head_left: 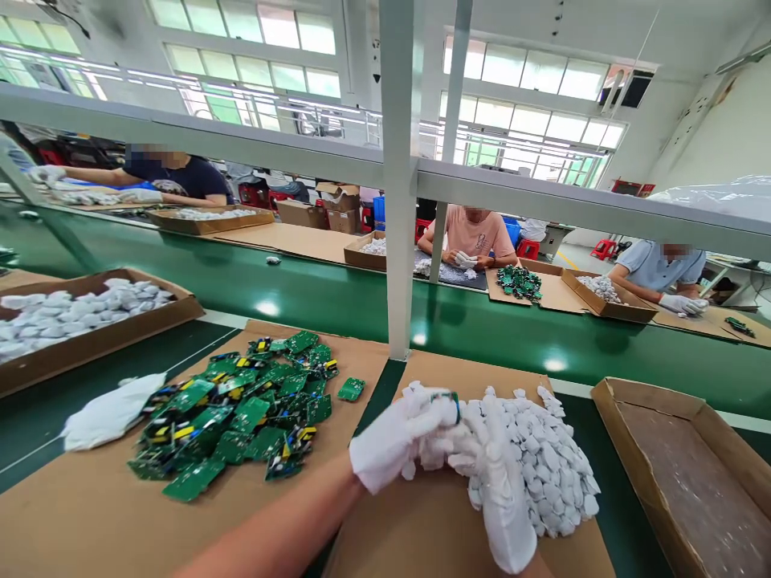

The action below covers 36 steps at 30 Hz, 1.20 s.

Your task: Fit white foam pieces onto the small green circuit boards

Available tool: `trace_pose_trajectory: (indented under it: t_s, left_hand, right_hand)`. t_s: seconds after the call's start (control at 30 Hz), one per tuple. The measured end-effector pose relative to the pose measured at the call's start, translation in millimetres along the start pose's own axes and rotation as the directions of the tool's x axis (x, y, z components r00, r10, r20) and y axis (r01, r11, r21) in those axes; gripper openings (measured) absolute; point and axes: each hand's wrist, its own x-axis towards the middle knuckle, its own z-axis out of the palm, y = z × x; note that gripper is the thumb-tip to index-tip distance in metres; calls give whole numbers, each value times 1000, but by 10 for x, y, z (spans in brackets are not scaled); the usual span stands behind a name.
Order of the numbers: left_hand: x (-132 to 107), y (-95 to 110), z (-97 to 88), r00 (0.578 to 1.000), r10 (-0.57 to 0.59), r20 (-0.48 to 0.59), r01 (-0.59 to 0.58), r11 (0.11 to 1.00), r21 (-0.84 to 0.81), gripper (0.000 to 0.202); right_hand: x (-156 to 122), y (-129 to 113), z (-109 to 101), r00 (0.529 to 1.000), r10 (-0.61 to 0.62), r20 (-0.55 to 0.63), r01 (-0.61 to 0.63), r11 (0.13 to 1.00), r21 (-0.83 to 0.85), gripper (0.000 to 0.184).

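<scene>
My left hand, in a white glove, is closed on a small green circuit board, of which only an edge shows at the fingertips. My right hand, gloved too, meets it from the right with its fingers curled in; what they grip is hard to tell from the white glove and white pieces behind. A heap of small white wrapped pieces lies just beyond and right of my right hand. Left of my hands, green circuit boards with yellow and black parts are piled on cardboard. One single board lies apart.
A cardboard tray with a plastic-like lining stands at right. Another tray at left holds white pieces. A white cloth-like item lies by the boards. An upright post rises ahead, before a green conveyor. Several people work beyond it.
</scene>
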Motion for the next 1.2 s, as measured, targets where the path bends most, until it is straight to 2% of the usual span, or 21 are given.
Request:
trace_pose_trajectory:
  t_s: [0.07,0.1,0.23,0.3,0.4,0.5,0.63,0.7,0.77,0.9,1.0,1.1,1.2]
  left_hand:
    - [294,98,-173,988,101,-116,-66,959,275,37]
    - [479,121,-274,975,157,-155,-71,889,452,39]
    - [1254,47,-655,948,187,-257,14,783,622,38]
    - [1543,-32,-802,932,187,-311,89,714,694,37]
    - [1790,-112,-964,906,210,-367,185,585,790,33]
    - [1852,-139,-1030,897,249,-364,223,457,861,34]
    - [1652,-110,-997,929,267,-255,168,311,936,34]
    - [1408,-48,-1016,951,246,-187,126,245,961,32]
    - [1090,54,-1112,962,222,-159,119,182,976,31]
    - [414,317,-1486,949,203,-242,237,51,970,36]
    - [29,456,-1738,933,159,-324,332,-30,943,36]
    - [-160,473,-1815,938,96,-333,342,-90,936,39]
    - [-163,397,-1749,953,57,-298,303,-111,947,52]
  right_hand:
    - [-36,-27,22,999,-28,-36,28,999,-16,54]
    - [-53,-32,39,997,-66,-43,64,996,-57,53]
    - [-102,21,118,970,-242,-5,231,932,-280,50]
    - [-116,72,152,945,-324,43,316,874,-369,52]
    - [-132,136,190,914,-399,69,385,803,-455,54]
    - [-137,145,199,897,-440,50,403,765,-502,53]
    - [-105,70,162,866,-485,125,476,720,-505,57]
    - [-89,30,145,860,-482,165,497,723,-479,58]
    - [-85,14,143,863,-472,178,498,738,-455,57]
    - [-87,53,175,863,-473,178,498,735,-461,49]
    - [-65,91,210,851,-486,199,520,726,-451,45]
    - [-31,98,235,839,-504,204,540,731,-416,43]
    - [-11,91,234,834,-517,193,546,726,-417,40]
